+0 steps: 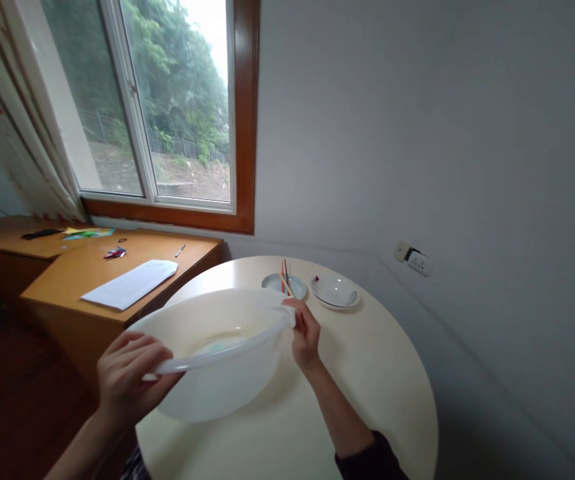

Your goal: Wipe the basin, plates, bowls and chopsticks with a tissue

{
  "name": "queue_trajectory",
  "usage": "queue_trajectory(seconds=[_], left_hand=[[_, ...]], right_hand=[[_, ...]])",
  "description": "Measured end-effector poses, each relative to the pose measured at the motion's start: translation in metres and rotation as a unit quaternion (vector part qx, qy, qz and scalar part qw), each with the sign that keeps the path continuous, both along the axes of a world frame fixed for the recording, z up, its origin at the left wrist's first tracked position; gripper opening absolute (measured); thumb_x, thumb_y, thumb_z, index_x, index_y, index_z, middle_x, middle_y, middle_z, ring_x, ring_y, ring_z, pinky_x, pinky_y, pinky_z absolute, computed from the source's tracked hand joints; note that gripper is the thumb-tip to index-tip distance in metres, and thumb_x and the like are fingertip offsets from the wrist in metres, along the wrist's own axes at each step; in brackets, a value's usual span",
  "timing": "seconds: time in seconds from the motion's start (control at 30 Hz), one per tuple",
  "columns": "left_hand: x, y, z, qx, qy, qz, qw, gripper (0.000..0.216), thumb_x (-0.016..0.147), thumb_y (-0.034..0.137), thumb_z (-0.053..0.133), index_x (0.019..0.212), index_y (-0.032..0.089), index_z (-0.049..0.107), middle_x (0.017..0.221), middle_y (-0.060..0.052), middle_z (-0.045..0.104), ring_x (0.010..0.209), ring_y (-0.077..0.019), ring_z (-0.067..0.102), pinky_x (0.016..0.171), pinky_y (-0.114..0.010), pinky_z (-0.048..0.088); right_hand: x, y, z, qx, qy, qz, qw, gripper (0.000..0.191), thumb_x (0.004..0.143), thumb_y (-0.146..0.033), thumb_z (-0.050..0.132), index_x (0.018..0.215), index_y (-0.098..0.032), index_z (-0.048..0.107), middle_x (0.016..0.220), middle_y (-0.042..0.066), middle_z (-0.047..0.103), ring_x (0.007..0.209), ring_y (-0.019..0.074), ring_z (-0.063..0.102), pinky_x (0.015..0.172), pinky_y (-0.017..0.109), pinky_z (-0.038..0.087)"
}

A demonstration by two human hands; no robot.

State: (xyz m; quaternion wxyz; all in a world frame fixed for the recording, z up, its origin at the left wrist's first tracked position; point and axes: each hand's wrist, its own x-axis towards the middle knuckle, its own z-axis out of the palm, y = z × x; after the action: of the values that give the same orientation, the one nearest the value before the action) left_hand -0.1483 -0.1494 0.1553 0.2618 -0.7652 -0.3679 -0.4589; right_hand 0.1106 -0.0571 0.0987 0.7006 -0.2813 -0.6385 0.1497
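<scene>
A large translucent white plastic basin (217,360) is held tilted above the near left part of a round cream table (367,373). My left hand (130,377) grips its near rim, fingers curled over the edge. My right hand (304,333) grips the far right rim, fingers closed on it. A little water or a pale object shows faintly in the basin's bottom; I cannot tell which.
At the table's far side lie a small bluish plate (273,283) with several coloured sticks (284,275) and a white bowl (334,291). A wooden desk (67,280) to the left carries a white envelope (130,283), a pen and small items. A wall socket (414,259) is on the right.
</scene>
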Motion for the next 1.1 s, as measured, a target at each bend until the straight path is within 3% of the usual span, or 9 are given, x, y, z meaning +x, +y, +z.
queue_trajectory(seconds=[0.1,0.23,0.43,0.53,0.67,0.77,0.87,0.97,1.1], left_hand=[[0.004,0.000,0.006,0.018,-0.003,-0.005,1.000,0.023,0.075,0.023,0.059,0.054,0.019,0.050,0.045,0.006,0.053,0.042,-0.0080,0.048,0.056,-0.025,0.040],[0.011,0.000,0.008,-0.010,-0.024,0.032,0.999,0.030,0.076,0.031,0.059,0.050,0.018,0.052,0.044,0.004,0.053,0.044,-0.0092,0.048,0.054,-0.024,0.039],[0.020,0.004,0.007,-0.154,-0.155,0.146,0.965,0.038,0.074,0.048,0.055,0.050,0.018,0.057,0.042,0.002,0.050,0.045,-0.0113,0.047,0.046,-0.022,0.031],[0.029,0.001,0.008,-0.230,-0.209,0.154,0.938,0.041,0.073,0.052,0.053,0.052,0.018,0.058,0.041,0.003,0.048,0.045,-0.0111,0.046,0.046,-0.021,0.029],[0.043,-0.007,0.012,-0.257,-0.252,0.130,0.924,0.042,0.071,0.055,0.053,0.050,0.018,0.055,0.041,0.003,0.048,0.045,-0.0105,0.044,0.045,-0.021,0.028],[0.049,-0.013,0.014,-0.262,-0.261,0.112,0.922,0.043,0.069,0.055,0.053,0.047,0.018,0.051,0.041,0.003,0.045,0.044,-0.0099,0.041,0.045,-0.021,0.028],[0.051,-0.019,0.013,-0.270,-0.257,0.087,0.924,0.044,0.069,0.056,0.052,0.047,0.018,0.049,0.042,0.003,0.044,0.045,-0.0100,0.041,0.046,-0.021,0.029],[0.051,-0.026,0.009,-0.283,-0.255,0.051,0.923,0.042,0.070,0.055,0.050,0.050,0.018,0.050,0.044,0.003,0.048,0.047,-0.0111,0.044,0.048,-0.022,0.031],[0.047,-0.034,0.001,-0.276,-0.278,0.021,0.920,0.044,0.073,0.055,0.045,0.049,0.019,0.049,0.044,0.001,0.049,0.048,-0.0123,0.046,0.050,-0.023,0.033]], right_hand=[[-0.001,0.009,-0.002,-0.036,0.047,-0.031,0.998,0.026,0.085,-0.031,0.042,0.094,-0.018,0.062,0.092,0.007,0.066,0.089,0.0214,0.060,0.081,0.035,0.045],[0.001,0.021,-0.005,-0.101,0.114,-0.102,0.983,0.028,0.078,-0.034,0.046,0.086,-0.014,0.064,0.086,0.008,0.068,0.083,0.0220,0.059,0.077,0.035,0.045],[-0.010,0.007,-0.003,-0.193,0.233,-0.125,0.945,0.039,0.076,-0.043,0.048,0.086,-0.009,0.064,0.082,0.010,0.068,0.080,0.0220,0.059,0.073,0.034,0.045],[-0.026,-0.016,0.005,-0.159,0.170,-0.118,0.965,0.037,0.082,-0.039,0.044,0.092,-0.010,0.064,0.087,0.011,0.068,0.085,0.0224,0.061,0.077,0.036,0.047],[-0.051,-0.054,0.016,0.000,-0.033,-0.116,0.993,0.035,0.090,-0.025,0.034,0.118,-0.015,0.054,0.126,0.012,0.053,0.120,0.0213,0.046,0.099,0.041,0.037],[-0.065,-0.080,0.017,0.109,-0.207,-0.166,0.958,0.043,0.089,-0.017,0.033,0.132,-0.016,0.041,0.139,0.012,0.039,0.132,0.0220,0.028,0.107,0.046,0.027],[-0.074,-0.094,0.014,0.158,-0.308,-0.210,0.914,0.051,0.088,-0.019,0.035,0.139,-0.016,0.027,0.142,0.013,0.033,0.135,0.0252,0.019,0.107,0.050,0.025],[-0.075,-0.098,0.014,0.165,-0.331,-0.247,0.896,0.057,0.089,-0.019,0.035,0.142,-0.013,0.016,0.145,0.016,0.026,0.136,0.0282,0.013,0.105,0.052,0.026],[-0.068,-0.096,0.020,0.149,-0.318,-0.276,0.895,0.059,0.090,-0.021,0.034,0.143,-0.012,0.009,0.147,0.016,0.019,0.137,0.0280,0.010,0.106,0.053,0.026]])
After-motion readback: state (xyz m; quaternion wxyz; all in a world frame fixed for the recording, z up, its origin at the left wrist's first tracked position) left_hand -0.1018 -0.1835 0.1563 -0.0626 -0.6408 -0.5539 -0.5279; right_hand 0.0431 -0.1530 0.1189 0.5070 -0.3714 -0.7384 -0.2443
